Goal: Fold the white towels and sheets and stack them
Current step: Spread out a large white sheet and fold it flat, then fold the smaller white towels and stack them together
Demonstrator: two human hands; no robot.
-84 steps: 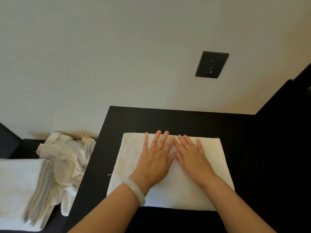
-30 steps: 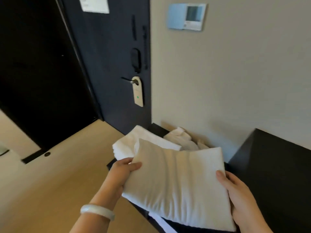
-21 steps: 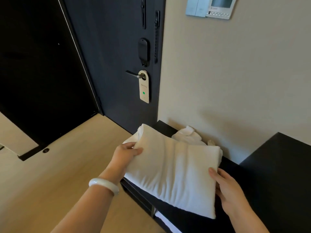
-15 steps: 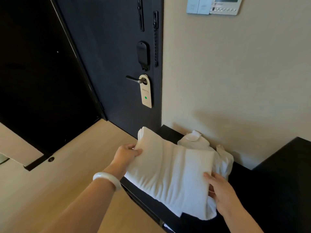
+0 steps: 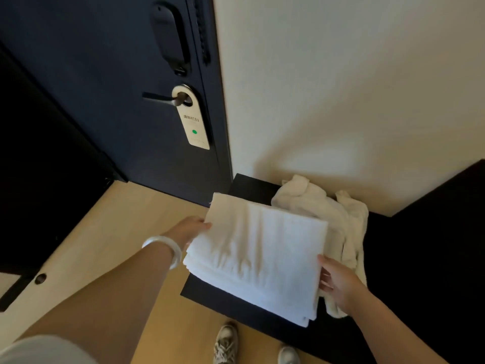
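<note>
A folded white towel (image 5: 257, 253) lies flat on top of a stack of folded white towels, whose layered edges (image 5: 195, 267) show at its front left. The stack sits on a low black bench (image 5: 249, 187). My left hand (image 5: 189, 229) holds the towel's left edge, thumb on top and fingers hidden beneath. At the towel's right edge, my right hand (image 5: 338, 279) holds on with its fingertips. A crumpled pile of white linen (image 5: 328, 206) lies on the bench behind and to the right of the stack, against the wall.
A higher black table (image 5: 433, 232) rises to the right of the bench. A dark door (image 5: 105, 101) with a hanging tag (image 5: 194, 122) stands to the left. Wooden floor (image 5: 118, 232) lies in front, with my shoes (image 5: 225, 342) at the bottom.
I lifted the folded towel off the black table, turned left and lowered it onto the stack on the low bench. Both hands have stayed at its edges.
</note>
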